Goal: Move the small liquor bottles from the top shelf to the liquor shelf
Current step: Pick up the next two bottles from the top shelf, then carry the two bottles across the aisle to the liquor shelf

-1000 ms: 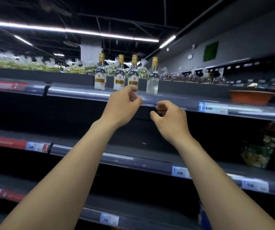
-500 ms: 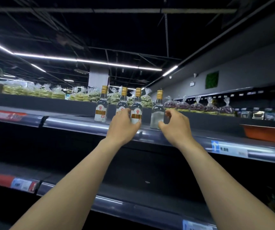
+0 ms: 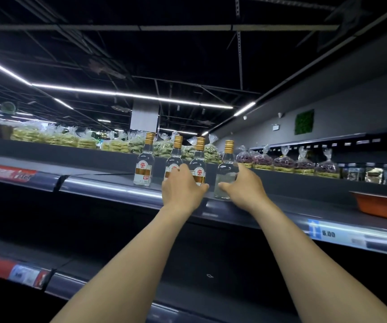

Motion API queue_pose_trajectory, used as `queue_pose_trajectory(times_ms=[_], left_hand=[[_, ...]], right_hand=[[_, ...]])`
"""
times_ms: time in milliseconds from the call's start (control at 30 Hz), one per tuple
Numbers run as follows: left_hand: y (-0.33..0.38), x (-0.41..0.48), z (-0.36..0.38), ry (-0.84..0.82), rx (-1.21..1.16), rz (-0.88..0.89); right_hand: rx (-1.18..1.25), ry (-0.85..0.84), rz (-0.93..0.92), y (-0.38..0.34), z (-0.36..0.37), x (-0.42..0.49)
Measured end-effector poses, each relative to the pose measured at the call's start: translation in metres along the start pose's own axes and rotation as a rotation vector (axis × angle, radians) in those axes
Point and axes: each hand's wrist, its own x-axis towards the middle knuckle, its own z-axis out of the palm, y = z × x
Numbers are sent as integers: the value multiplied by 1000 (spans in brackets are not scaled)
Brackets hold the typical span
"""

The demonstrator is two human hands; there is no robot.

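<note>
Several small clear liquor bottles with gold caps and red-and-gold labels stand in a row on the top shelf [image 3: 108,183]. The leftmost bottle [image 3: 144,165] stands free. My left hand [image 3: 183,190] covers the lower halves of the second bottle [image 3: 175,155] and the third bottle [image 3: 199,157]. Its fingers lie against the third bottle's left side and its thumb against the right. My right hand [image 3: 242,188] wraps the rightmost, unlabelled bottle [image 3: 227,166], thumb in front, index finger along its right side. All bottles stand upright on the shelf.
Behind the bottles, a raised back ledge carries bagged green snacks [image 3: 66,139] on the left and bagged dark red goods [image 3: 285,162] on the right. An orange tray [image 3: 383,203] sits on the top shelf at far right. Dark lower shelves [image 3: 188,259] with price tags run below.
Both hands rose from below the shelf edge to the bottles. The left one settled on the middle bottles, and the right one closed around the rightmost bottle. The view tilted upward.
</note>
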Motion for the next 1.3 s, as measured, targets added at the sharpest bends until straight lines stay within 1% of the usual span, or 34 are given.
queue_pose_trajectory(times_ms=[100,233,367,433,567,667,767,900,1000,1100,1300], left_hand=[[4,1,1,16,12,-24],[7,6,8,32,105,-78],[4,11,15,29,29,-99],[0,12,16,30,-43,-83],[0,10,10,61,-201,18],[9,8,0,68,-367,97],[29,-2,-16,52,-531,154],[52,-38,-26,-42,-696,234],[66,-79,-18,-151,-808,281],[84,-124,-5,-279,-926,264],[149,-240,29,-532,-1076,210]], right_hand=[[22,-19,10,2,0,4],[120,-107,18,9,-5,12],[249,-152,28,22,-7,19],[279,-110,-7,23,-6,16],[346,48,-27,16,-13,6],[328,171,-62,8,-28,-6],[303,279,-43,5,-44,-27],[354,316,16,16,-64,-69],[346,343,13,37,-79,-112],[362,409,34,65,-100,-163],[247,551,201,130,-175,-280]])
